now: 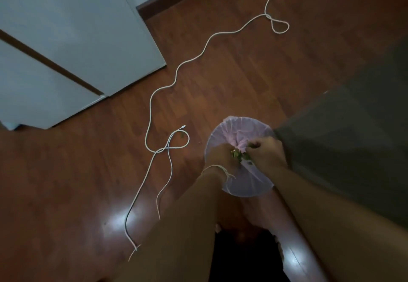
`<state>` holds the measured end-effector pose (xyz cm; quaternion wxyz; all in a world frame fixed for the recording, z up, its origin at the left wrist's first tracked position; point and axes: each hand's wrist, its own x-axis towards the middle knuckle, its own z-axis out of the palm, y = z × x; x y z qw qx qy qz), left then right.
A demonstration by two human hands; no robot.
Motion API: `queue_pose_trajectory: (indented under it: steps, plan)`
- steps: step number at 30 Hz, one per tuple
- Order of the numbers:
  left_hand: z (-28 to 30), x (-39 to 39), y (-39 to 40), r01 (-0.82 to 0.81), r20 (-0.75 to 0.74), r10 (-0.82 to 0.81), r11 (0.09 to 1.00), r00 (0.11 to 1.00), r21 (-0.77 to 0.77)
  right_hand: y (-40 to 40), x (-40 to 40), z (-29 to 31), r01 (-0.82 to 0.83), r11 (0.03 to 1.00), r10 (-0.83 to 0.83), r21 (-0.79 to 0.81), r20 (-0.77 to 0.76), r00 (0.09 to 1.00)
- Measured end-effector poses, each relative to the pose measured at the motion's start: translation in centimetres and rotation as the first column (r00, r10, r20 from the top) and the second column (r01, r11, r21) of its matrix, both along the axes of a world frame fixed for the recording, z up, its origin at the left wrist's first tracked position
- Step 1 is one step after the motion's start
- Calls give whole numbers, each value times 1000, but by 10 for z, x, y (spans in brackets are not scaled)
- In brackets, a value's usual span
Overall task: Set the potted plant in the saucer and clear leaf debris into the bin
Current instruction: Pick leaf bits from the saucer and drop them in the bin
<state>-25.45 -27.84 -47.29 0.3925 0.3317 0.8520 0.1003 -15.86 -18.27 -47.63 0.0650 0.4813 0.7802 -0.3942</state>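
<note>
A round bin (231, 131) lined with a pale lilac bag stands on the wooden floor beside a dark grey surface. Both hands are over its mouth. My left hand (217, 154) is cupped with green leaf debris (239, 156) against its fingers. My right hand (268, 151) has its fingers curled and pinched at the same clump of leaves. A white string loops around my left wrist. A small green leaf scrap (182, 135) lies on the floor left of the bin. No potted plant or saucer is in view.
A long white cable (176, 76) snakes across the floor from the top right and loops left of the bin. A white cabinet (66, 38) stands at upper left. The dark grey surface (353, 131) fills the right side.
</note>
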Motion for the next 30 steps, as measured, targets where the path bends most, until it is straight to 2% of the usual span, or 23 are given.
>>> queue_pose_trajectory:
  steps: [5,7,10,13,16,18,22,25,30]
  plan:
    - [-1,4,-4,-26,40,25,999,999,37,1,8,-6,-33,997,34,-74,3,999]
    - [3,2,-5,-58,79,55,998,995,37,1,12,-4,17,997,-17,-81,9,1000]
    - [11,1,-3,-85,38,86,996,996,-18,1,14,-1,33,998,-32,-46,21,999]
    - [19,2,-5,-63,30,64,997,997,-39,3,13,4,16,995,-14,-95,18,1000]
    - [32,2,-8,-26,59,25,999,998,27,6,13,15,-39,990,43,-134,26,999]
    - [46,2,-9,-7,12,7,999,1000,49,8,14,27,-56,990,63,-127,51,997]
    - [91,-4,2,85,-28,-85,996,996,-2,16,14,63,-2,992,6,-127,30,1000]
    - [141,-16,17,144,-73,-139,987,988,76,28,6,103,4,994,-7,-109,-32,999]
    - [236,-37,37,149,-193,-124,981,973,121,43,0,186,25,992,-40,-123,-119,992]
